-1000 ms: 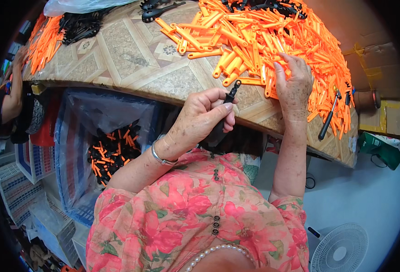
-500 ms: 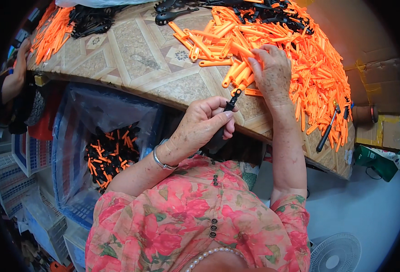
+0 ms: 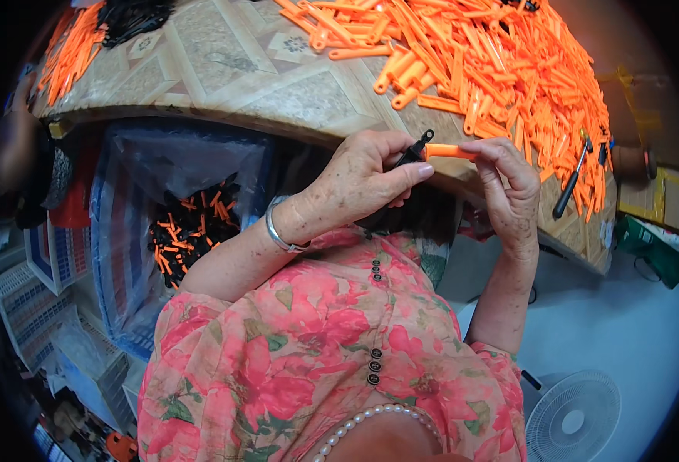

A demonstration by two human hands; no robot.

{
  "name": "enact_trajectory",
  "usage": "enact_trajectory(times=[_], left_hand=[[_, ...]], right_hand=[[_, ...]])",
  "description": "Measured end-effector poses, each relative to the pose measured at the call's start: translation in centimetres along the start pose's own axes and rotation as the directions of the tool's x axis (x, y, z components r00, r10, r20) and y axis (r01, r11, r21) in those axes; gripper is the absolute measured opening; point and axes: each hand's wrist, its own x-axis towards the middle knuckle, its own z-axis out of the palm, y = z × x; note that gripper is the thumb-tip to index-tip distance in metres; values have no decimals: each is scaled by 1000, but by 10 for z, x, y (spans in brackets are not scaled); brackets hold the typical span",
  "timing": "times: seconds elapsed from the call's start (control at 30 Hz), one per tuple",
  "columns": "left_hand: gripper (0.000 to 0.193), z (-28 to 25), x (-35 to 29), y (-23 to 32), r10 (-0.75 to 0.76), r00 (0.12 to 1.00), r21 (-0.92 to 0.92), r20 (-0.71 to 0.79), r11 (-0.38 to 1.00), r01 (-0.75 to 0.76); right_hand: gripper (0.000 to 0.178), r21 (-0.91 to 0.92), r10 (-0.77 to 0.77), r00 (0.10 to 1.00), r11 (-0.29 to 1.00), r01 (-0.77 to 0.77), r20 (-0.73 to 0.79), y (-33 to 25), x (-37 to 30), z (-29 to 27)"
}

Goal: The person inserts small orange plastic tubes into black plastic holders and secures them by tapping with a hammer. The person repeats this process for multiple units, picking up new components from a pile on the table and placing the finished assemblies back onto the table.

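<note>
My left hand (image 3: 358, 181) is closed around a black plastic utensil piece (image 3: 414, 152) with a small ring at its tip; most of that piece is hidden by the fingers. Between the fingertips of my right hand (image 3: 511, 189) is one end of a slim orange plastic handle (image 3: 449, 152). Its other end meets the black piece by my left thumb; how far they fit together I cannot make out. Both hands are just in front of the table edge. Beyond them lies a big heap of loose orange handles (image 3: 501, 77).
On the patterned table (image 3: 224, 61), black utensils (image 3: 135, 19) and more orange handles (image 3: 73, 54) lie far left. A black-handled tool (image 3: 570, 181) rests on the heap's right side. Below left, a plastic-lined basket (image 3: 108, 231) holds black-and-orange pieces. A fan (image 3: 574, 420) stands lower right.
My right hand has left the heap and come toward me with an orange handle, now against the black piece. My left hand has shifted slightly right. The view has tilted nearer.
</note>
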Motion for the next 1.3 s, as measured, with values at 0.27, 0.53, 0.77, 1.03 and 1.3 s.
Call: enact_trajectory(times=[0.27,0.53,0.77,1.03,1.3], left_hand=[[20,26,11,-11,115,990,135,86,983,-126],[20,32,11,-15,48,975,140,217,987,-79],[17,32,11,-10,-42,951,275,307,960,-47],[17,29,6,-6,-14,928,356,373,926,-129],[20,27,5,-7,-33,915,367,402,921,-128]], right_hand=[[25,-192,-17,999,981,10,-37,-3,-40,0],[40,-281,-98,988,958,60,-121,6,-63,-4],[36,-240,-43,998,970,31,-44,-4,-67,-18],[35,-305,-115,993,945,120,35,-8,-65,-15],[33,-290,-146,986,943,164,84,-5,-64,-8]])
